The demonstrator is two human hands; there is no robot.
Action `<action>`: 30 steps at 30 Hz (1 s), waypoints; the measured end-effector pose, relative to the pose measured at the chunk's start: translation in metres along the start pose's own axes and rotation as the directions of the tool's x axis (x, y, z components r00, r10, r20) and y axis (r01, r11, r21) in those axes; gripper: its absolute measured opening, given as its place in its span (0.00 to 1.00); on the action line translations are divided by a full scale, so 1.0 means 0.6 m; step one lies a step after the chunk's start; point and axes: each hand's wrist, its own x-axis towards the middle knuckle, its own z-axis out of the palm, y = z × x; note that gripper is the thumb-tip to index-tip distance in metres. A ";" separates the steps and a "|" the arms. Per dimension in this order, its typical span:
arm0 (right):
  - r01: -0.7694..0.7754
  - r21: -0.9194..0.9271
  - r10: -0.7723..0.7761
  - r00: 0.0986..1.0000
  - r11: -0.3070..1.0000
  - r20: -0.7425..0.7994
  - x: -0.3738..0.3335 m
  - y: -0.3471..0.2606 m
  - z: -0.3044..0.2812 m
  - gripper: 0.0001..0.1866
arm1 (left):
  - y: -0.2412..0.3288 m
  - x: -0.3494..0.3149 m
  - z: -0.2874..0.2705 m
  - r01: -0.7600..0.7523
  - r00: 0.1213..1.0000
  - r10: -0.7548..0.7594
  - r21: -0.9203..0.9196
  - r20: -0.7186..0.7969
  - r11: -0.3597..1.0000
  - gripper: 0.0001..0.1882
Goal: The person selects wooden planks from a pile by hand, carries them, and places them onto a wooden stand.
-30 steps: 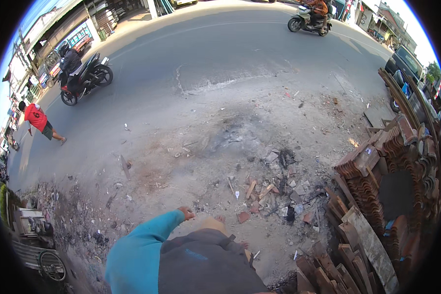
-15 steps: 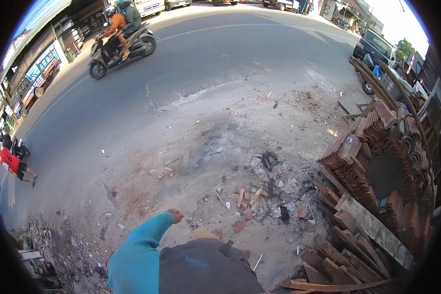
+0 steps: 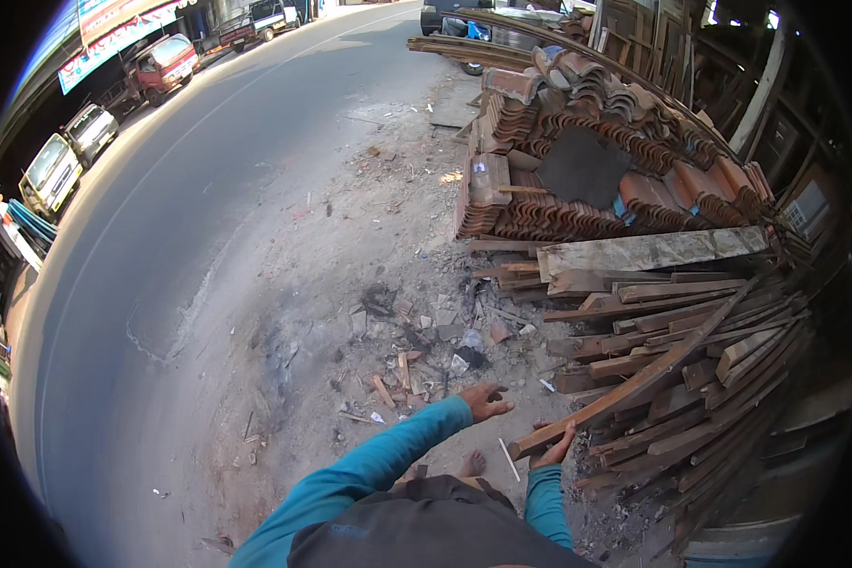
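Observation:
A long brown wooden beam slants over the woodpile, its near end lifted off the heap. Wrapped round the beam close to that end is my right hand, with the thumb on its side. My left hand, in a blue sleeve, reaches out just left of the beam's end. Its fingers are spread and touch nothing. Beneath the beam, many wooden planks lie stacked with their ends toward me.
Stacked clay roof tiles stand beyond the planks, with a weathered board between. Broken tile and wood scraps litter the dirt ahead of my feet. A paved road curves past on the left, with parked trucks along its far side.
The view has swung right toward the woodpile. My right hand now shows, gripping the beam, and my left arm has stretched out toward it. The motorcycle has left the view.

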 end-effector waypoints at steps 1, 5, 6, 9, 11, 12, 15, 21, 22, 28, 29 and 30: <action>0.013 0.015 -0.013 1.000 1.000 -0.015 0.004 0.000 -0.009 0.27 | 0.018 0.022 0.017 -0.027 0.999 0.025 0.057 0.041 0.998 0.44; -0.045 -0.022 0.047 0.995 0.999 0.088 0.026 0.004 -0.063 0.31 | 0.035 0.069 0.084 0.030 0.966 -0.091 0.243 0.244 0.970 0.49; -0.096 0.001 0.095 0.987 0.995 0.129 0.026 0.000 -0.074 0.35 | 0.033 0.081 0.098 0.008 0.956 -0.095 0.298 0.279 0.955 0.51; -0.186 0.067 0.170 0.967 0.980 0.192 0.038 -0.021 -0.105 0.45 | 0.047 0.106 0.125 0.051 0.906 -0.136 0.216 0.400 0.975 0.51; -0.231 0.272 0.182 0.964 0.934 0.196 0.062 -0.053 -0.145 0.52 | 0.052 0.121 0.137 0.076 0.856 -0.164 0.194 0.490 0.978 0.51; -0.201 0.314 0.145 0.971 0.928 0.192 0.094 -0.059 -0.178 0.57 | 0.053 0.124 0.143 0.132 0.876 -0.223 0.232 0.428 0.964 0.51; -0.127 0.374 0.138 0.990 0.919 -0.003 0.192 -0.097 -0.231 0.55 | 0.090 0.099 0.144 0.256 0.890 -0.291 0.143 0.350 0.956 0.52; -0.041 0.319 0.098 0.981 0.947 -0.166 0.341 -0.202 -0.251 0.45 | 0.063 0.107 0.194 0.363 0.865 -0.285 -0.123 0.413 0.924 0.45; -0.044 0.321 0.106 0.978 0.946 -0.178 0.353 -0.211 -0.246 0.45 | 0.058 0.107 0.194 0.308 0.868 -0.241 -0.092 0.434 0.947 0.41; -0.017 0.402 0.010 1.000 0.915 0.018 0.370 -0.248 -0.199 0.42 | 0.083 0.079 0.204 0.082 0.926 -0.043 -0.088 0.374 0.993 0.39; 0.015 0.364 -0.038 0.998 0.931 0.057 0.367 -0.258 -0.178 0.39 | 0.092 0.072 0.205 0.091 0.927 -0.052 -0.090 0.372 0.992 0.39; 0.049 0.328 -0.086 0.991 0.944 0.099 0.362 -0.260 -0.156 0.36 | 0.098 0.065 0.211 0.002 0.955 -0.018 0.055 0.296 0.998 0.41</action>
